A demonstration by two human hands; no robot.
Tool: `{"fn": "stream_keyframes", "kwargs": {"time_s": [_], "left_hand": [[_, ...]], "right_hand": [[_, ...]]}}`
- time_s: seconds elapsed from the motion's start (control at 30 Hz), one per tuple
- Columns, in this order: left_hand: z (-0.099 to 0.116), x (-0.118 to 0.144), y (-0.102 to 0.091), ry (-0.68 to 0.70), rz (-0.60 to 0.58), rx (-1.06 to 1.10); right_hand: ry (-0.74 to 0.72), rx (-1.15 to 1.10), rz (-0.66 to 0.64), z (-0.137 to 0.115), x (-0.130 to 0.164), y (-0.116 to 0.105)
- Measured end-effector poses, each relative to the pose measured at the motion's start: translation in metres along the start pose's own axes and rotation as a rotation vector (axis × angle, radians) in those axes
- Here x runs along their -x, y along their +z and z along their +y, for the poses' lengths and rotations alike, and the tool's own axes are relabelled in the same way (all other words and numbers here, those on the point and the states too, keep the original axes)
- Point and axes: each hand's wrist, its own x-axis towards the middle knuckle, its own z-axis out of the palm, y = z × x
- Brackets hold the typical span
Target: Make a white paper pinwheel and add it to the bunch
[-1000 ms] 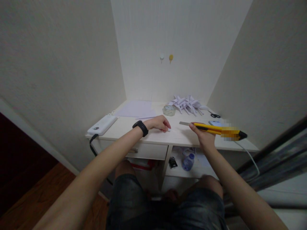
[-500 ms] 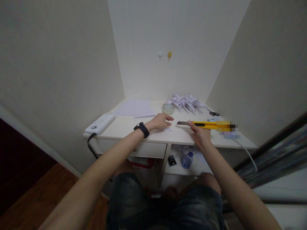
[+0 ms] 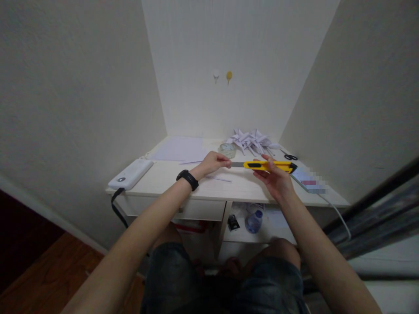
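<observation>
We hold the yellow utility knife level above the white desk, handle cradled in our right hand, fingers curled under and around it. Our left hand pinches the tip of the extended blade. No brand or lettering reads on the knife; the phone lying just right of it is blurred over, so nothing legible there either.

On the left wrist sits a black watch. Below the knife, a thin paper strip lies on the desk. At the far left edge rests a white power bank with a black cable hanging down. Behind our hands: flat lilac paper sheets, a roll of clear tape, a heap of folded paper shapes, and black scissors near the right wall. A plastic bottle stands on the shelf under the desk.
</observation>
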Motion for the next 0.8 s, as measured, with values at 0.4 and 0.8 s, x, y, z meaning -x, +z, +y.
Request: {"fn": "stream_keyframes", "kwargs": {"time_s": [0.4,0.8], "left_hand": [[0.004,-0.015,-0.013,-0.149,-0.035,-0.089],[-0.021,-0.023,-0.062,-0.129,0.361,-0.646]], "right_hand": [[-0.316,1.325,-0.284,-0.029,-0.002,-0.019],[-0.218,1.857,-0.083,-0.009,-0.043,-0.045]]}}
